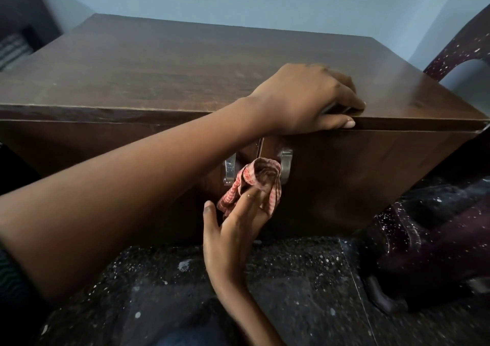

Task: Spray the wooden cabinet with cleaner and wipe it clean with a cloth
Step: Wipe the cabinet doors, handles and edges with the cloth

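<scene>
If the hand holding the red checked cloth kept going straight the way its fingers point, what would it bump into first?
The right hand points up and forward at the cabinet front. The cloth bunched at its fingertips would most likely press against the door seam between the two metal handles. Depth is hard to judge; the cloth may already touch.

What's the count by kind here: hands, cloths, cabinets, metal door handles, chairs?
Hands: 2, left hand, right hand
Cloths: 1, red checked cloth
Cabinets: 1, wooden cabinet
Metal door handles: 2, left handle, right handle
Chairs: 1, dark speckled chair
Total: 7

1 cabinet (159, 75), 2 handles (229, 170), 1 cloth (254, 181), 2 hands (305, 99), 1 chair (424, 239)
</scene>
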### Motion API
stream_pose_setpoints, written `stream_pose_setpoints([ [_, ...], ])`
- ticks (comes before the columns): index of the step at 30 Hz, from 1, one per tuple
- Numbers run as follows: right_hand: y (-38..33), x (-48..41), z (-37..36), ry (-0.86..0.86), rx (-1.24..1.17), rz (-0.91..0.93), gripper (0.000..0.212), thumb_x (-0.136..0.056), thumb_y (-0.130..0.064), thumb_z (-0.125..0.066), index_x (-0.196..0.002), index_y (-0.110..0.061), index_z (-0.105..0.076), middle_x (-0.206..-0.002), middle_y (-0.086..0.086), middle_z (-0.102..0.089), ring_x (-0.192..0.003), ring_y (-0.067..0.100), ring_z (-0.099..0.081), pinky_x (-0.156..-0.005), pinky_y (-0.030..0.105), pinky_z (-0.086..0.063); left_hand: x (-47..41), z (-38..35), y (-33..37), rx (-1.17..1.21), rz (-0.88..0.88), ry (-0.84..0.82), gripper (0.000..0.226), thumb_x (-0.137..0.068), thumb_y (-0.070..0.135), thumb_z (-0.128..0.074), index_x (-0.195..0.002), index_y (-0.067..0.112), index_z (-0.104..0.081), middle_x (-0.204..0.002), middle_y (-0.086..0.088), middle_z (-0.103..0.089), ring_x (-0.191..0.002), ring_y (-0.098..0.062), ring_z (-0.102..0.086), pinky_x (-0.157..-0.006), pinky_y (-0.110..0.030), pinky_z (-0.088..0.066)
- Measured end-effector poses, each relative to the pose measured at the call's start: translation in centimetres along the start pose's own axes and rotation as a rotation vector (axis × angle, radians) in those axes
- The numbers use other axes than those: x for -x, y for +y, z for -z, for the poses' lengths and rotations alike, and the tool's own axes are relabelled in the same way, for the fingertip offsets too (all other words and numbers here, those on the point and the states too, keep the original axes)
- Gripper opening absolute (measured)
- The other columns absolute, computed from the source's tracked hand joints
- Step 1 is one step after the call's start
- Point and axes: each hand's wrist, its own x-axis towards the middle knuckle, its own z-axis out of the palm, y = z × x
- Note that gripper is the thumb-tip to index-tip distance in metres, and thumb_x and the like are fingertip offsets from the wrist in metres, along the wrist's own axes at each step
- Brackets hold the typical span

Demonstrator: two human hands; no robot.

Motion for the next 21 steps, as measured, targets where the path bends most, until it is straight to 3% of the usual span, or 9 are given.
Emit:
stream_pose_setpoints([
  [2, -1.0, 0.1, -0.4, -0.064, -0.117, -0.065, 0.088, -0.082, -0.045, -0.050, -0.140, -0.027, 0.014, -0.153, -0.003, 0.012, -0.131, -0.012, 0.021, -0.113, 0.017, 0.001, 0.1, 0.0, 0.0, -0.002, -0.004, 0.006, 0.040, -0.093, 0.051, -0.042, -0.129, 0.036, -0.053, -0.134, 0.015, -0.052, -0.122, -0.013, -0.050, -0.073, -0.028, -0.040],
  [5, -1.9, -0.2, -0.3, -0.073, -0.267, -0.076, 0.086, -0.078, -0.049, -0.048, -0.130, -0.038, 0.019, -0.143, -0.018, 0.027, -0.132, -0.009, 0.026, -0.113, 0.017, 0.006, 0.1, 0.1, 0.0, 0.001, -0.014, 0.008, 0.041, -0.093, 0.050, -0.042, -0.129, 0.035, -0.054, -0.133, 0.014, -0.053, -0.121, -0.014, -0.051, -0.077, -0.030, -0.045],
  [8, -2.6, -0.6, -0.5, -0.065, -0.301, -0.092, 0.088, -0.076, -0.045, -0.052, -0.124, -0.041, 0.022, -0.132, -0.026, 0.028, -0.122, -0.021, 0.029, -0.111, 0.015, 0.007, 0.1, -0.1, 0.0, 0.001, -0.028, 0.017, 0.041, -0.093, 0.051, -0.041, -0.129, 0.036, -0.054, -0.133, 0.014, -0.053, -0.120, -0.013, -0.051, -0.075, -0.028, -0.043],
  [10, -2.8, -0.7, -0.9, -0.023, -0.328, -0.073, 0.091, -0.078, -0.045, -0.052, -0.132, -0.040, 0.021, -0.135, -0.025, 0.026, -0.124, -0.021, 0.028, -0.112, 0.016, 0.005, 0.1, -0.1, -0.1, 0.005, -0.035, 0.030, 0.041, -0.093, 0.051, -0.042, -0.129, 0.035, -0.054, -0.133, 0.014, -0.053, -0.121, -0.013, -0.050, -0.073, -0.027, -0.040],
  [12, -1.5, -0.7, -0.9, 0.078, -0.192, 0.047, 0.090, -0.083, -0.040, -0.052, -0.148, -0.024, 0.007, -0.152, -0.008, 0.009, -0.141, 0.000, 0.010, -0.115, 0.022, -0.005, 0.1, -0.1, -0.2, 0.002, -0.028, 0.039, 0.041, -0.093, 0.050, -0.042, -0.129, 0.036, -0.053, -0.134, 0.014, -0.052, -0.122, -0.012, -0.049, -0.073, -0.026, -0.038],
  [14, 1.6, -1.0, -0.7, 0.174, 0.082, 0.209, 0.069, -0.085, -0.029, -0.054, -0.140, -0.004, -0.020, -0.151, 0.015, -0.025, -0.129, 0.031, -0.026, -0.106, 0.033, -0.023, 0.0, 0.0, -0.1, -0.005, -0.024, 0.038, 0.041, -0.093, 0.051, -0.042, -0.129, 0.036, -0.053, -0.133, 0.015, -0.052, -0.122, -0.012, -0.049, -0.073, -0.027, -0.038],
  [17, 6.7, -2.2, 0.6, 0.189, 0.373, 0.394, 0.050, -0.084, -0.014, -0.057, -0.130, -0.008, -0.038, -0.140, 0.007, -0.035, -0.098, 0.029, -0.042, -0.092, 0.037, -0.037, 0.0, 0.0, -0.1, -0.003, -0.025, 0.036, 0.041, -0.093, 0.051, -0.042, -0.129, 0.036, -0.053, -0.133, 0.015, -0.052, -0.122, -0.012, -0.049, -0.074, -0.027, -0.038],
  [19, 10.2, -2.7, 1.9, 0.146, 0.508, 0.488, 0.043, -0.081, -0.009, -0.055, -0.123, -0.011, -0.044, -0.134, 0.005, -0.037, -0.094, 0.029, -0.044, -0.084, 0.041, -0.049, 0.0, 0.1, -0.1, -0.001, -0.025, 0.035, 0.041, -0.093, 0.051, -0.042, -0.129, 0.036, -0.053, -0.134, 0.015, -0.052, -0.122, -0.012, -0.049, -0.074, -0.027, -0.038],
  [21, 12.9, -3.4, 3.8, 0.110, 0.590, 0.453, 0.040, -0.077, -0.010, -0.052, -0.117, -0.008, -0.049, -0.128, 0.009, -0.038, -0.093, 0.030, -0.043, -0.075, 0.043, -0.054, -0.1, 0.0, 0.0, -0.011, -0.030, 0.032, 0.041, -0.093, 0.051, -0.042, -0.129, 0.036, -0.053, -0.134, 0.015, -0.052, -0.121, -0.013, -0.050, -0.074, -0.027, -0.039],
])
